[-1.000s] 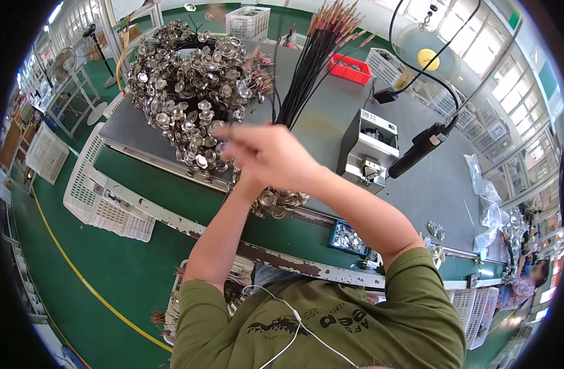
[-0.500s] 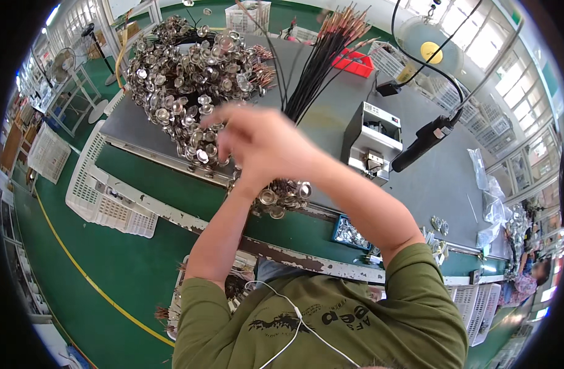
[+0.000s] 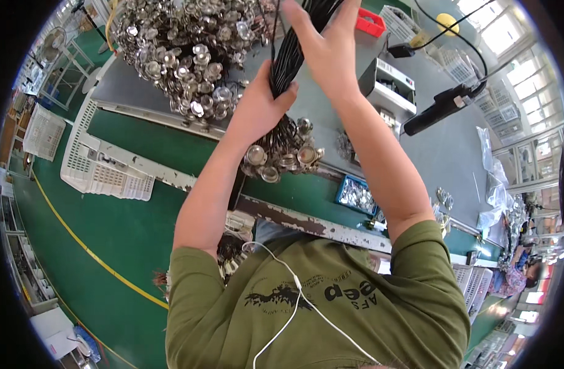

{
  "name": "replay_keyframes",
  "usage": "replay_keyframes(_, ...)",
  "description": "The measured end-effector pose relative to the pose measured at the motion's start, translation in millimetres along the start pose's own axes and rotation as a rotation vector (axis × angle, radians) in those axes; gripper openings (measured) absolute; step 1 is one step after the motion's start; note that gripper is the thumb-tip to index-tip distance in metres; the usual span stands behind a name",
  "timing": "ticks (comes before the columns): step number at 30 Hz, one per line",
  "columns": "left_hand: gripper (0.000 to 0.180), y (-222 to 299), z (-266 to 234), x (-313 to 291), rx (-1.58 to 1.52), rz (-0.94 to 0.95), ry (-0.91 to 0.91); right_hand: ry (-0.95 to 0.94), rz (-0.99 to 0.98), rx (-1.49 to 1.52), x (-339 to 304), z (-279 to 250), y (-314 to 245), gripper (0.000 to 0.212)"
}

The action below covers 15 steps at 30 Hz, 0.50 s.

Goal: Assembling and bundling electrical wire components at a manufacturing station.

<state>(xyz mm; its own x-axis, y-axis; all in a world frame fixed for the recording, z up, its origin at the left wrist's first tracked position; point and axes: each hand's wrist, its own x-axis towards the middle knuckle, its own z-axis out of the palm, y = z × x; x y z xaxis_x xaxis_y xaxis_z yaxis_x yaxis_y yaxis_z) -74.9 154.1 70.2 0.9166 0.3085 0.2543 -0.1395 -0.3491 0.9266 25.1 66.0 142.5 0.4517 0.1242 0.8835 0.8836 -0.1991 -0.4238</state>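
My left hand (image 3: 266, 104) is wrapped round a bundle of black wires (image 3: 288, 61), just above its near end. Farther up the same bundle, my right hand (image 3: 329, 52) has its thumb on one side and its fingers on the other; the fingertips are partly cut off by the top edge. Round metal cups (image 3: 282, 158) at the near end of the wires hang below my left hand, over the table's front edge. To the left, a large heap of similar cups on wires (image 3: 190, 67) lies on the grey table (image 3: 128, 92).
Right of my arms are a small bench machine (image 3: 389, 86), a black cylindrical tool (image 3: 432, 114) on a cable and a red tray (image 3: 371, 23). A blue tray of small metal parts (image 3: 357, 194) sits near the front edge. A white basket (image 3: 119, 178) stands at the lower left.
My hands, crossing and blurred over the bundle before, have come apart, the right moving up along the wires. The view has shifted, so the table's things sit higher in the picture.
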Motion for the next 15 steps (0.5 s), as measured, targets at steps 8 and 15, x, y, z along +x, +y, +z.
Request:
replay_keyframes(8, 0.041, -9, 2, 19, -0.098, 0.132, -0.105, -0.1, 0.65, 0.943, -2, -7, -35, 0.047)
replay_keyframes(15, 0.058, -15, -4, 36, -0.159, 0.144, -0.394, -0.23, 0.888, 0.869, 13, -7, -21, 0.02)
